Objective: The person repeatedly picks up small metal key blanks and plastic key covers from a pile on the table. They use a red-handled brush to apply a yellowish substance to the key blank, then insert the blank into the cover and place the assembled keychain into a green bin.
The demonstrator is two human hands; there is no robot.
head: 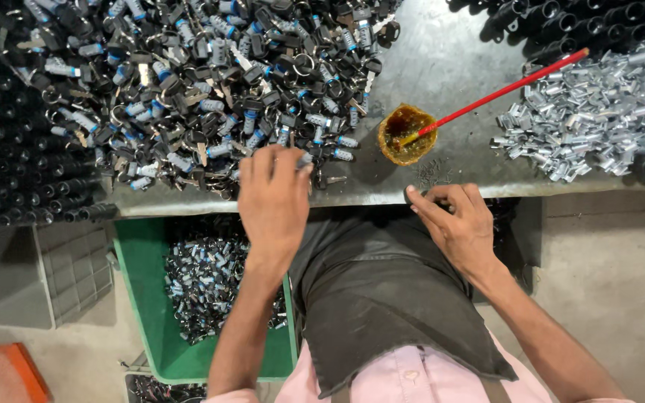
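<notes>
My left hand [274, 198] lies palm down at the near edge of a big heap of small lock cylinders with keys [188, 82], its fingertips on one silver cylinder at the heap's edge; whether it grips it I cannot tell. My right hand [453, 220] rests at the table's front edge with fingers curled around something small and dark, next to a scatter of tiny pins [433, 173]. A small amber cup of grease [406, 134] stands between the hands, with a red stick [509, 88] leaning out of it.
A pile of shiny metal sleeves [599, 112] lies at the right of the grey table [442, 60]. Black tubes [9, 164] are stacked at the left and top right. Below the table stand a green crate [143, 298] of assembled parts and a grey crate [39, 276].
</notes>
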